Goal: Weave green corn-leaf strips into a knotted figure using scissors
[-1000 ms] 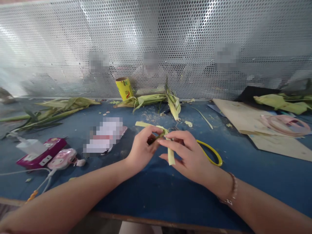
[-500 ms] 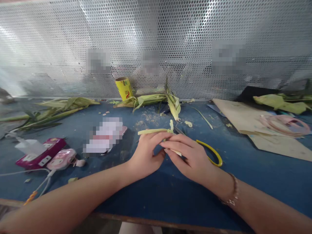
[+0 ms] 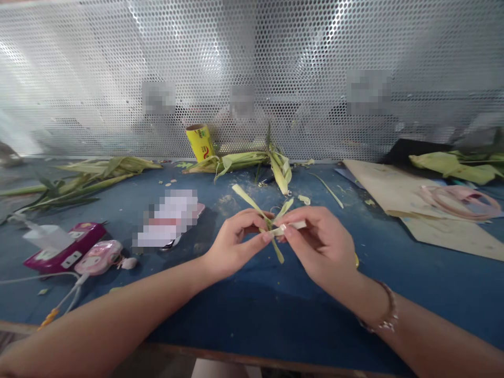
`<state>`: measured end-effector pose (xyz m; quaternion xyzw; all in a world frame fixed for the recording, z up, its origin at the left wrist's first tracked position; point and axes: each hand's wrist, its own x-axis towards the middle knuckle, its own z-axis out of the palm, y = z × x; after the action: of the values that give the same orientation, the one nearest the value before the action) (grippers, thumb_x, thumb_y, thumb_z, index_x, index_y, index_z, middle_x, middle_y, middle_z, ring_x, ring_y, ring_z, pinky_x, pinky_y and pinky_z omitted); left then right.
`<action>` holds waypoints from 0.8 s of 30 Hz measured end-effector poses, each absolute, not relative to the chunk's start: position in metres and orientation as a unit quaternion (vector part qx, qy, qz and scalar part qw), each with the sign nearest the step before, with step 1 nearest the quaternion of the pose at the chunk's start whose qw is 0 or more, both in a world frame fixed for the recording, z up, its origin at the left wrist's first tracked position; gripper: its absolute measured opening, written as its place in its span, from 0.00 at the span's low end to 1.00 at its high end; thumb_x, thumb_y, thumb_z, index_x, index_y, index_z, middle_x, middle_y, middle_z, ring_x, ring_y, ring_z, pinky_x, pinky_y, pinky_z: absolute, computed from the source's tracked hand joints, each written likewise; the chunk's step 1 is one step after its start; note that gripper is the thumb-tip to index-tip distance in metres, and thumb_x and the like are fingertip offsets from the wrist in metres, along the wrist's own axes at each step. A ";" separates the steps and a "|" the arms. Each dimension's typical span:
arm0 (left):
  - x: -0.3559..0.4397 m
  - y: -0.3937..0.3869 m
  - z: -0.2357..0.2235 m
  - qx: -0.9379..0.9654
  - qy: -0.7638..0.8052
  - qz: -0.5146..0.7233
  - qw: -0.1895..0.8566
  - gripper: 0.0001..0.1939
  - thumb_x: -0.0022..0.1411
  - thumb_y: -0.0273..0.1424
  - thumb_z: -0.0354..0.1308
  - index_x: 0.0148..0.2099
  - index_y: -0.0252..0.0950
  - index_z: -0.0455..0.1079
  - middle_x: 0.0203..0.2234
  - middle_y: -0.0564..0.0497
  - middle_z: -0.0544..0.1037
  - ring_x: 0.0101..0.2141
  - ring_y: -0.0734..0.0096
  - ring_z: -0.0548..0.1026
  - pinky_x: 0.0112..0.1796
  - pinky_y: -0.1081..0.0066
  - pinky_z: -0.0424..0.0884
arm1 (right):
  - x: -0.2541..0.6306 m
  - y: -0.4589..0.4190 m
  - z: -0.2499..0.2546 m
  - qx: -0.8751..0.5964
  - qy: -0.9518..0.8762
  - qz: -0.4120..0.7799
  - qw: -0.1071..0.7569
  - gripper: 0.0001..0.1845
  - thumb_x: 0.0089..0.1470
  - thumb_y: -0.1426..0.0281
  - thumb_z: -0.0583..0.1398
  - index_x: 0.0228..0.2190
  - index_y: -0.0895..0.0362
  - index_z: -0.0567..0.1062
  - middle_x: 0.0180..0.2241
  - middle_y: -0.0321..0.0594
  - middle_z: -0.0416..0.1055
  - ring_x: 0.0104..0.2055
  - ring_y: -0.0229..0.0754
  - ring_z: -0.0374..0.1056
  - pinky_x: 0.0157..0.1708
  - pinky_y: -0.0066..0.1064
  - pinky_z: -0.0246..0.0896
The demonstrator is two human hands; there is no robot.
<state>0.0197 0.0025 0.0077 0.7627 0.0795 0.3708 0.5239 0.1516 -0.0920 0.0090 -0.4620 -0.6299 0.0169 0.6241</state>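
Note:
Strips of pale green corn husk (image 3: 250, 199) cross one another between my two hands, low over the blue table (image 3: 236, 315). My left hand (image 3: 232, 244) pinches them near the crossing with thumb and fingers. A whitish strip end (image 3: 296, 227) is pinched by my right hand (image 3: 325, 244), which wears a beaded bracelet. One narrow strip end hangs down below the crossing. Behind my right hand only a bit of a yellow handle (image 3: 356, 260) shows. How the strips are joined is partly hidden by my fingers.
Corn husks (image 3: 280, 170) and a yellow cardboard tube (image 3: 200, 143) stand by the perforated metal screen (image 3: 252, 47), with people behind it. To the left are a phone (image 3: 167, 220), a purple power strip (image 3: 84, 241) and a pink case (image 3: 101, 256). Brown cardboard (image 3: 378, 184) lies right.
The husk strips have turned and spread into a cross. My right hand has shifted from over them to pinching one end, covering most of the yellow handle. My left hand keeps hold.

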 end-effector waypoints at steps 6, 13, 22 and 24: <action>0.023 0.005 0.011 0.717 0.132 0.369 0.576 0.08 0.54 0.30 0.58 0.25 0.34 0.67 0.33 0.49 0.76 0.37 0.71 0.73 0.40 0.70 0.67 | 0.167 -0.080 0.007 -0.469 -0.658 0.004 0.589 0.09 0.52 0.80 0.55 0.31 0.54 0.71 0.32 0.37 0.69 0.35 0.37 0.68 0.35 0.32 0.67; 0.024 0.012 0.008 0.716 0.134 0.364 0.580 0.09 0.54 0.31 0.58 0.24 0.34 0.68 0.32 0.49 0.77 0.36 0.72 0.73 0.40 0.70 0.67 | 0.179 -0.075 0.006 -0.424 -0.740 -0.059 0.519 0.15 0.53 0.82 0.53 0.33 0.52 0.74 0.35 0.37 0.73 0.39 0.38 0.69 0.41 0.34 0.66; 0.024 0.011 0.008 0.727 0.136 0.348 0.576 0.05 0.52 0.29 0.60 0.32 0.34 0.68 0.34 0.49 0.75 0.38 0.70 0.72 0.41 0.68 0.67 | 0.168 -0.080 0.003 -0.376 -0.665 0.114 0.635 0.30 0.50 0.69 0.59 0.53 0.44 0.55 0.49 0.42 0.59 0.34 0.38 0.66 0.31 0.36 0.68; 0.023 0.012 0.008 0.723 0.134 0.348 0.582 0.05 0.53 0.28 0.59 0.34 0.34 0.69 0.33 0.49 0.75 0.36 0.72 0.73 0.40 0.69 0.68 | 0.168 -0.080 0.002 -0.412 -0.699 0.030 0.583 0.26 0.49 0.70 0.60 0.50 0.47 0.61 0.46 0.42 0.61 0.36 0.40 0.65 0.34 0.37 0.67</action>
<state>0.0232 0.0116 0.0075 0.7232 0.1338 0.3476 0.5816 0.1684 -0.0799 0.0022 -0.4121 -0.6993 0.0303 0.5833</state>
